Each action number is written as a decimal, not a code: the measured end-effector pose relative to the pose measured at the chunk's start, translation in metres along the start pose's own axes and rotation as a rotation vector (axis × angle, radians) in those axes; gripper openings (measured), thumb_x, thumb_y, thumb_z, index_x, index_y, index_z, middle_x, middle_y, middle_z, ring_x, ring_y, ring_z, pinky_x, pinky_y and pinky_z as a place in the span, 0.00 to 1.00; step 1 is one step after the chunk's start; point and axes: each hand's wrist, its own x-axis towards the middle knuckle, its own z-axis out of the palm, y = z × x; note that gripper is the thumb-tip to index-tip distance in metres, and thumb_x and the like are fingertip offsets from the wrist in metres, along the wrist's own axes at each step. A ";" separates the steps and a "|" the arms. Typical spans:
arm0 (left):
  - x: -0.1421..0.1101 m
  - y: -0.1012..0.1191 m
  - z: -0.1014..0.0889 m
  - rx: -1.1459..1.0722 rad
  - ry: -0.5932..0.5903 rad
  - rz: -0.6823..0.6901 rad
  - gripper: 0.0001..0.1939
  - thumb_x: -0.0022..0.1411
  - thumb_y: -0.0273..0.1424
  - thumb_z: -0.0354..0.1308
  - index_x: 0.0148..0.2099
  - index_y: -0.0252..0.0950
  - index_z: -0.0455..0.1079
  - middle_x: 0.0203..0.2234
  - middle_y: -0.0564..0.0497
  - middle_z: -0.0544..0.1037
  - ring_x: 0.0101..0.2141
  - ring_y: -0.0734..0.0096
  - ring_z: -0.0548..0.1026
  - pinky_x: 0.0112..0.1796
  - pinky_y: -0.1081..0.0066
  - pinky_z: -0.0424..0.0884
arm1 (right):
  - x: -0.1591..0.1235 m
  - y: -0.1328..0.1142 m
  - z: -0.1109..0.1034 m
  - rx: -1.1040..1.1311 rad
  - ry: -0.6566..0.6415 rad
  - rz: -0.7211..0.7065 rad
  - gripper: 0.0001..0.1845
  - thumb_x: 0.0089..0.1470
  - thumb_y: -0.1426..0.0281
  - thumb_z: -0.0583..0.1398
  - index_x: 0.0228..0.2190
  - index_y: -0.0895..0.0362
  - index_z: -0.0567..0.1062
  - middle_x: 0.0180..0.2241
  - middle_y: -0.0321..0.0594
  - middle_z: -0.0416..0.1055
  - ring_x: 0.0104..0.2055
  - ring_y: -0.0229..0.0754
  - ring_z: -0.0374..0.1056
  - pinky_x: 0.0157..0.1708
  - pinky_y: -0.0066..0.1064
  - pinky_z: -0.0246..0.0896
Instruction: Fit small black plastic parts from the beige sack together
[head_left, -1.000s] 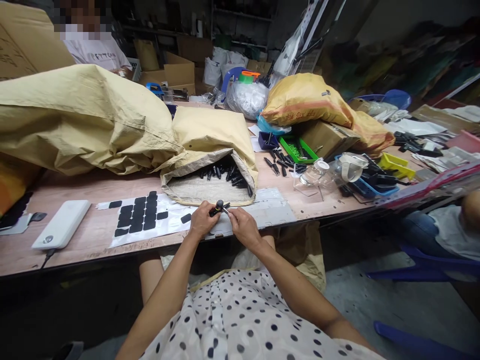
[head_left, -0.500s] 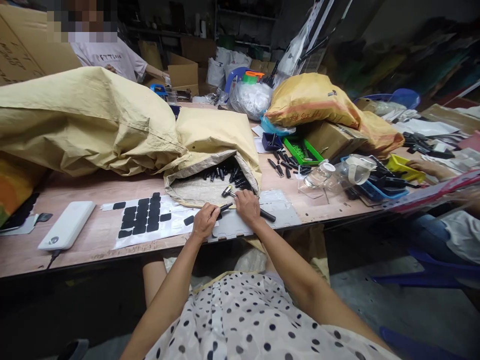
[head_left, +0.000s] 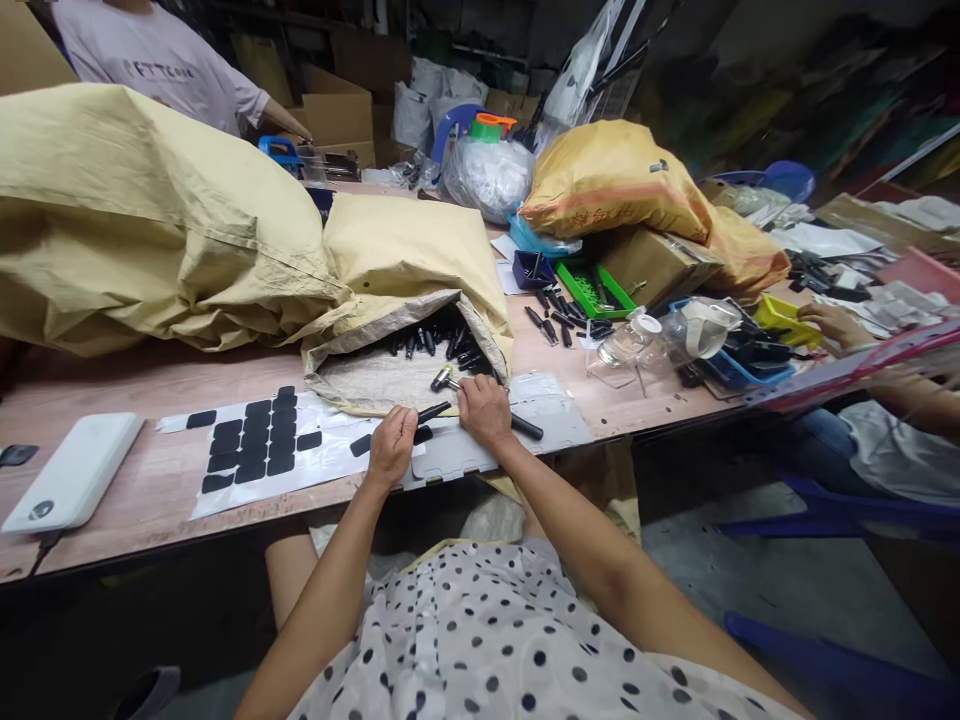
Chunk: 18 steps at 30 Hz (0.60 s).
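Note:
At the table's front edge, my left hand (head_left: 393, 445) is closed around a slim black handle-like piece (head_left: 433, 411), whose tip points right. My right hand (head_left: 485, 408) grips a small hammer (head_left: 442, 378); its head shows left of the fingers, and its black grip sticks out to the right. Both hands are over a grey board (head_left: 517, 425). Just behind them lies an open sack (head_left: 420, 245) with several black pieces (head_left: 427, 340) in its mouth. Left of my left hand, a white sheet (head_left: 322, 450) bears rows of black rounded patches (head_left: 255, 440).
A white power bank (head_left: 79, 470) with a cable lies at left, below a large tan sack (head_left: 150, 220). To the right are a green tray (head_left: 600, 310), a clear bottle (head_left: 630, 335) and a blue basket (head_left: 750, 378). Another person's hand (head_left: 836, 325) is near a yellow tray (head_left: 784, 318).
The view has shifted, so the table's things appear further left and the person at the back is partly out of frame. Both hands keep their holds, with the hammer still above the board.

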 end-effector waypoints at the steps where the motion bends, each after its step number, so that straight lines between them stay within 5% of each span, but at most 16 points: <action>1: 0.000 0.000 0.000 -0.003 0.003 0.001 0.18 0.70 0.39 0.44 0.26 0.42 0.56 0.24 0.53 0.67 0.28 0.67 0.68 0.33 0.68 0.66 | 0.000 0.000 0.000 -0.001 0.001 0.000 0.10 0.66 0.68 0.54 0.42 0.55 0.76 0.39 0.46 0.70 0.42 0.49 0.59 0.40 0.36 0.51; 9: -0.023 0.017 -0.006 -0.146 -0.029 -0.016 0.17 0.69 0.42 0.43 0.33 0.41 0.64 0.26 0.52 0.72 0.29 0.67 0.71 0.34 0.69 0.69 | 0.002 0.000 -0.001 0.012 0.000 -0.005 0.10 0.65 0.68 0.55 0.43 0.55 0.75 0.39 0.46 0.70 0.42 0.49 0.59 0.40 0.36 0.51; 12: -0.058 0.024 -0.012 -0.192 -0.160 -0.064 0.17 0.70 0.44 0.44 0.43 0.40 0.69 0.29 0.53 0.76 0.29 0.67 0.74 0.34 0.69 0.71 | 0.002 0.000 -0.001 0.015 0.006 -0.007 0.10 0.65 0.68 0.55 0.43 0.55 0.75 0.39 0.46 0.70 0.42 0.50 0.59 0.40 0.36 0.50; 18: -0.120 0.011 -0.010 0.009 -0.500 -0.078 0.19 0.71 0.43 0.45 0.45 0.43 0.75 0.32 0.52 0.82 0.33 0.67 0.79 0.39 0.70 0.73 | 0.003 -0.002 0.000 0.017 -0.002 -0.006 0.10 0.65 0.68 0.55 0.43 0.55 0.75 0.39 0.46 0.70 0.42 0.50 0.59 0.40 0.36 0.50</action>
